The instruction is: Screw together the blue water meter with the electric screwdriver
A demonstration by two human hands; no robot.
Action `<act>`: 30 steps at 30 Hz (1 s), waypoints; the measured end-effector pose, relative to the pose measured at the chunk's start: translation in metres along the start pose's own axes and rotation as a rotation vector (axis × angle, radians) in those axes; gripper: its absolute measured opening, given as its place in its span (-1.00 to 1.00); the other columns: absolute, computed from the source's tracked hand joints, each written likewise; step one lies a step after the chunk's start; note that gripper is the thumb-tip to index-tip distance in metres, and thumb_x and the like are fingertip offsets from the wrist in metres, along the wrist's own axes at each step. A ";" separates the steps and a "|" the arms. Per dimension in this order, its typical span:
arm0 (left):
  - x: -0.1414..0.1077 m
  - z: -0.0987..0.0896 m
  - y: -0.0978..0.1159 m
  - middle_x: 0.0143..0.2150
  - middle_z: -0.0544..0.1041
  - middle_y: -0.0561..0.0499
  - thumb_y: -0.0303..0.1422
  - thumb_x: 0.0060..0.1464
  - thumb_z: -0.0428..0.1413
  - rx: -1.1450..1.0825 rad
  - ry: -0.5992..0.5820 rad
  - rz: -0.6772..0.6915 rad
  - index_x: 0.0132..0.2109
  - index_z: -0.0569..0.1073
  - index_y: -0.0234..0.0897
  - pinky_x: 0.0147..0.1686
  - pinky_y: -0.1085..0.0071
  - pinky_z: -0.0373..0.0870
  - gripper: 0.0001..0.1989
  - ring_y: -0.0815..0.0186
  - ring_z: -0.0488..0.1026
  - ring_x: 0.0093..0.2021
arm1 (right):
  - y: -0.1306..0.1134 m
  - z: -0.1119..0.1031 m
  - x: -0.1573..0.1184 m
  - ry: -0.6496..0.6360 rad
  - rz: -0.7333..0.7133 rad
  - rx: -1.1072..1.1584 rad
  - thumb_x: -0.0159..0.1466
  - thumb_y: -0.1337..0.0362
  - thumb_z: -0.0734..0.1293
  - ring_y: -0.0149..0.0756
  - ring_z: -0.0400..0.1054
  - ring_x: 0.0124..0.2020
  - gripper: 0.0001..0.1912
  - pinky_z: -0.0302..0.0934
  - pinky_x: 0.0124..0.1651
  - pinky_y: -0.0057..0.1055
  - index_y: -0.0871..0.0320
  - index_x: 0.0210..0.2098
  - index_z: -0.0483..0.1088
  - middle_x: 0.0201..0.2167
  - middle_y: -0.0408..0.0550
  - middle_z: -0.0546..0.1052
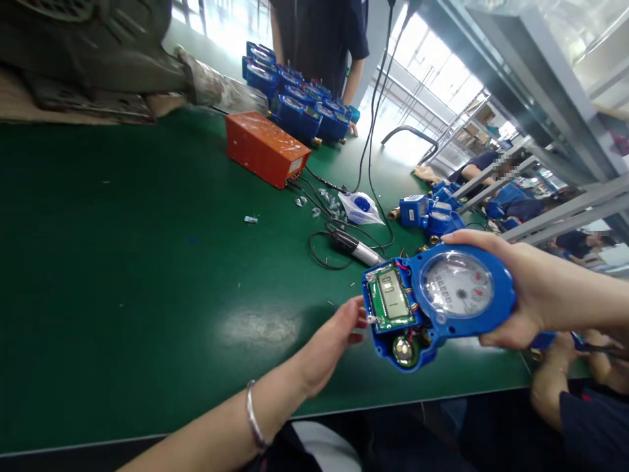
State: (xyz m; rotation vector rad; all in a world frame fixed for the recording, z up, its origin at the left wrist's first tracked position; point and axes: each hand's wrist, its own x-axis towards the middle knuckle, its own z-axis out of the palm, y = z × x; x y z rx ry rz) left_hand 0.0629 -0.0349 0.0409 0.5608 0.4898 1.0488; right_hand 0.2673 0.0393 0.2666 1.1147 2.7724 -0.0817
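Observation:
A blue meter (459,288) with a round clear dial is in my right hand (528,288), whose fingers and thumb wrap its rounded end above the green table. The meter's square end is uncovered and shows a green circuit board with a grey display (393,295), thin red wires and a round silvery part below. My left hand (341,334), with a bangle on the wrist, is beside the meter's left edge. Its fingers are slightly curled, their tips partly behind the housing; whether they touch it is unclear. A black and silver electric screwdriver (356,248) lies just behind the meter.
An orange box (268,147) with cables sits toward the back, near small clear pieces and a bag with blue bits (362,204). Several blue meters (299,98) stand behind it by a person. More meters (427,213) and other people are at the right. Machinery (88,59) occupies the back left.

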 end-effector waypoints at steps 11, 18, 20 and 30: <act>-0.018 0.010 0.000 0.19 0.27 -0.15 -0.05 0.18 0.06 -0.145 -0.076 -0.014 0.25 0.06 -0.13 0.12 0.09 0.14 -0.40 -0.01 0.20 0.19 | 0.003 0.108 -0.032 0.257 0.078 0.823 -0.06 0.07 0.51 -0.10 0.32 0.09 0.06 0.20 0.17 -0.21 0.03 0.24 -0.17 0.04 0.06 0.36; -0.028 -0.004 0.027 0.04 0.34 -0.17 -0.10 0.12 0.17 0.167 -0.109 -0.052 0.24 -0.01 -0.21 0.04 0.14 0.26 -0.29 0.10 0.35 0.02 | -0.017 0.175 -0.036 0.553 0.175 1.198 -0.18 -0.01 0.56 -0.06 0.30 0.09 0.13 0.18 0.18 -0.21 0.04 0.23 -0.07 0.08 0.07 0.31; -0.032 -0.003 0.036 -0.01 0.37 -0.13 -0.10 0.12 0.17 0.221 -0.080 -0.089 0.23 -0.02 -0.21 -0.02 0.22 0.32 -0.30 0.17 0.38 -0.05 | -0.029 0.190 -0.034 0.582 0.223 1.347 -0.20 -0.02 0.57 -0.05 0.27 0.12 0.14 0.13 0.22 -0.18 0.01 0.23 -0.06 0.13 0.06 0.28; -0.029 0.024 0.086 -0.39 0.41 0.13 -0.18 0.02 0.25 0.737 0.385 -0.023 0.10 0.23 -0.14 -0.69 0.62 0.21 -0.46 0.49 0.26 -0.63 | -0.124 0.231 0.019 0.050 0.433 2.697 -0.01 -0.43 0.15 0.03 0.44 -0.12 -0.04 0.37 -0.14 -0.04 0.26 0.04 0.31 -0.18 0.19 0.53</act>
